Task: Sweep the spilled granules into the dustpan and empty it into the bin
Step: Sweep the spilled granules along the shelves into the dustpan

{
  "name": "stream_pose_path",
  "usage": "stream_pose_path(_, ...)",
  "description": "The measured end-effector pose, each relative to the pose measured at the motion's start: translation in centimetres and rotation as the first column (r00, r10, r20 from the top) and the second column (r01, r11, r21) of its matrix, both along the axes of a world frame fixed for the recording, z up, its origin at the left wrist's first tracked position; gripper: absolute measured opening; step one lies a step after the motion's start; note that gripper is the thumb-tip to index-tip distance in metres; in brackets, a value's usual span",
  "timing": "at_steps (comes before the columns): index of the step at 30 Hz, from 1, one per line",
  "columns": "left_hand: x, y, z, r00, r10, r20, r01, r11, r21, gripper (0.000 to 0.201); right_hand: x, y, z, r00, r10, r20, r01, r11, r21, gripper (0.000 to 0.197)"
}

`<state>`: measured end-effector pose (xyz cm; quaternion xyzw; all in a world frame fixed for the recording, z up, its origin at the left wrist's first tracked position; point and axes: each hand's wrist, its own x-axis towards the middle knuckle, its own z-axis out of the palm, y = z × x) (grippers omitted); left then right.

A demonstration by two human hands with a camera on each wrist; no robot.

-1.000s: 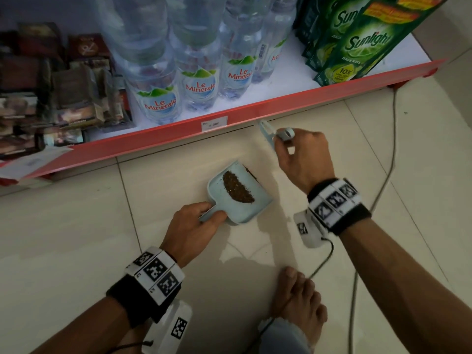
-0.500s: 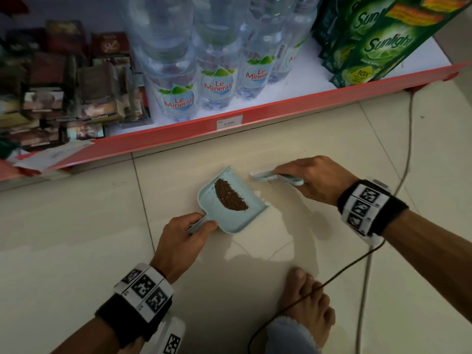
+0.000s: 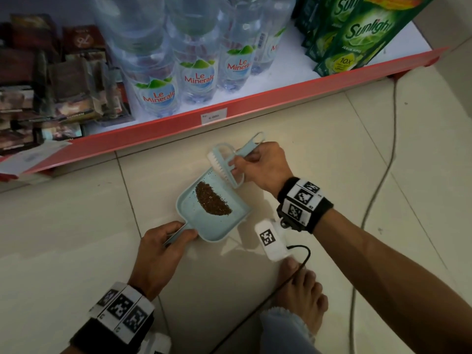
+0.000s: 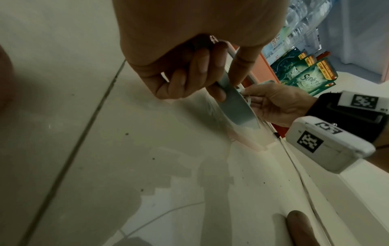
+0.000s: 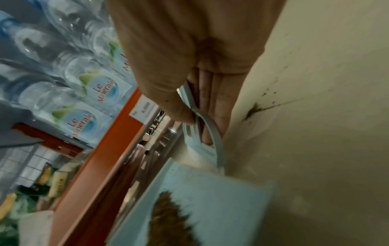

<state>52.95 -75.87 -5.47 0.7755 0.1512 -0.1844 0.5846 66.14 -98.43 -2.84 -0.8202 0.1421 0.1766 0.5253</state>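
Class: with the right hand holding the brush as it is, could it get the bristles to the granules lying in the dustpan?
Probably yes: the right hand holds the brush at the dustpan mouth, with only bare pan between bristles and granules.

In the head view the left hand (image 3: 159,254) is covering most of the dustpan (image 3: 204,221) handle, and the right hand (image 3: 263,166) is hiding the middle of the brush (image 3: 224,164). The water bottles (image 3: 196,72) and the green packets (image 3: 357,34) are being cut off by the top edge. The dark packages (image 3: 51,85) on the left are looking too blurred to read. In the right wrist view the granules (image 5: 168,221) and the dustpan are smeared, and the bottom edge is cutting them. In the left wrist view the palm is blocking the top of the handle.
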Motion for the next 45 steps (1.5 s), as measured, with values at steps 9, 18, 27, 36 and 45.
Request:
stream_pose_path(9,1.0,-1.1,0.7,1.000,-0.010,-0.001,0.010,0.995,-0.095,0.029,1.0,-8.4,0.8,0.955,0.179,0.236,-0.014,0.822,-0.569,0.026)
stream_pose_path(18,2.6,-2.4,0.9,0.998,-0.060,0.022,0.061,0.993,-0.097,0.058,2.6,-12.8,2.0,0.887,0.148,0.437,0.232,0.675,-0.700,0.026)
stream_pose_path(27,3.2,-3.4,0.8,0.998,-0.066,0.007,0.067,0.997,-0.042,0.034,-2.6,-7.3,-0.1,0.809,0.474,0.349,-0.047,0.644,-0.764,0.021)
stream_pose_path(36,2.3,-2.3,0.3,0.999,-0.038,0.003,0.038,0.999,-0.022,0.019,-2.0,-6.1,1.9,0.814,0.184,0.550,0.137,0.860,-0.491,0.016)
stream_pose_path(45,1.9,-1.1,-0.8,0.999,0.007,0.041,-0.005,0.999,-0.047,0.015,-1.7,-5.4,-0.5,0.965,0.183,0.187,-0.071,0.872,-0.485,0.023)
